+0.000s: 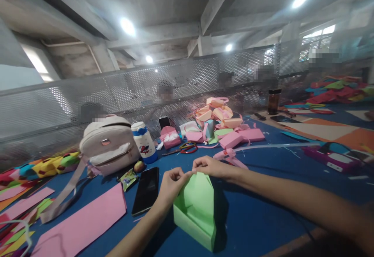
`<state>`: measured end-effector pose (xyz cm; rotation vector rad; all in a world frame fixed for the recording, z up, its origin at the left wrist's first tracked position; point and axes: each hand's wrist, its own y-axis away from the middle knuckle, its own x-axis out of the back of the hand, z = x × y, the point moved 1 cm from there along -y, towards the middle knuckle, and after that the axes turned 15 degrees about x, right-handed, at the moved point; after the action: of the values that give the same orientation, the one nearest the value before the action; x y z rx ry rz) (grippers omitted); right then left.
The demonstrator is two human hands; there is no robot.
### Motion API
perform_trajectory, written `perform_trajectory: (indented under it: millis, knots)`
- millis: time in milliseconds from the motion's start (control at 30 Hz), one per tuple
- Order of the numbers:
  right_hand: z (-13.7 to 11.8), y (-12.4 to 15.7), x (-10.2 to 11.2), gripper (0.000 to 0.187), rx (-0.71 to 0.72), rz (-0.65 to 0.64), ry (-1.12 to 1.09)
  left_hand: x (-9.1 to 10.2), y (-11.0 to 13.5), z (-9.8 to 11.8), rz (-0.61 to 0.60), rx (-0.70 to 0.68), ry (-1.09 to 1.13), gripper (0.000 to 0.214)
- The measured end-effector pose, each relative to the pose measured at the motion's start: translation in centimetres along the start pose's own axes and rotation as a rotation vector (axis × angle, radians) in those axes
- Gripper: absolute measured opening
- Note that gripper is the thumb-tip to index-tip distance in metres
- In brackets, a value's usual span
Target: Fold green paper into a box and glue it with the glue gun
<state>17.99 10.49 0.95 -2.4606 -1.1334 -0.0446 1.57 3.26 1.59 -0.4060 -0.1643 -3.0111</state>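
Observation:
A light green folded paper piece [196,210], shaped like an open box with a tall pointed flap, stands on the blue table [257,214] in front of me. My left hand [172,184] is closed in a pinch on the left side of the flap's top edge. My right hand [210,166] pinches the same top edge from the right. Both forearms reach in from below and from the right.
A black phone [146,190] lies left of the green piece, beside a pink paper sheet [84,222]. Behind are a beige backpack [108,144], a white bottle [144,142], scissors [188,148] and a pile of pink paper boxes [224,126]. A mesh fence [175,85] runs across the back.

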Motion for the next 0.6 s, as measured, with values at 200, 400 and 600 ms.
perform_trajectory:
  millis: [200, 400, 600]
  knots:
    - [0.07, -0.04, -0.04, 0.025, -0.011, 0.032, -0.001, 0.33, -0.43, -0.33, -0.024, -0.011, -0.009, 0.058]
    - [-0.21, 0.00, 0.06, 0.027, -0.036, 0.050, -0.040, 0.16, -0.38, -0.30, -0.031, -0.001, 0.020, 0.060]
    - [-0.34, 0.13, 0.19, 0.028, -0.062, 0.087, -0.093, 0.31, -0.46, -0.33, -0.036, 0.023, 0.062, 0.060]
